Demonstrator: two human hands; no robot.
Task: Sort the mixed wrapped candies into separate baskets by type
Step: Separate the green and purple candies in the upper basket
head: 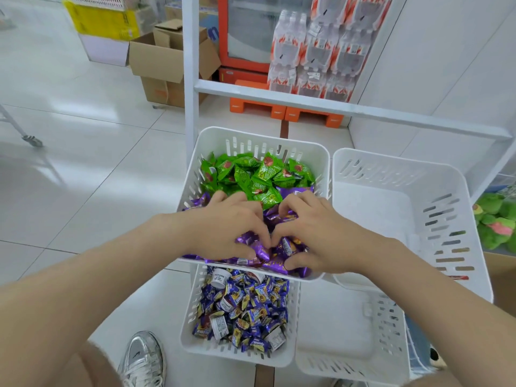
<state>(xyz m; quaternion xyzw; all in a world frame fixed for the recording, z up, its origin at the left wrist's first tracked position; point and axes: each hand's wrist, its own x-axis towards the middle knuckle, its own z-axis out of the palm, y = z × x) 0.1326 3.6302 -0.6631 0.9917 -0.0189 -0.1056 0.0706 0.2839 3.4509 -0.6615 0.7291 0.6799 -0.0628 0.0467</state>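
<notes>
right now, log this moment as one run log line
phase: sorting | left hand: grips purple candies | right hand: grips purple candies | upper basket: green candies behind, purple in front | lower basket: blue candies

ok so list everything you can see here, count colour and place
mixed basket: one, white, upper left
green candies: many, green, far half of mixed basket
purple candies: many, purple, near half
upper empty basket: one, white, upper right
lower empty basket: one, white, lower right
blue candies: many, blue, in lower left basket
cardboard boxes: several, brown, floor far left
bottle packs: several, clear and red, far background
shoe: one, silver, floor bottom left
left hand: one, gripping purple candies
right hand: one, gripping purple candies
</notes>
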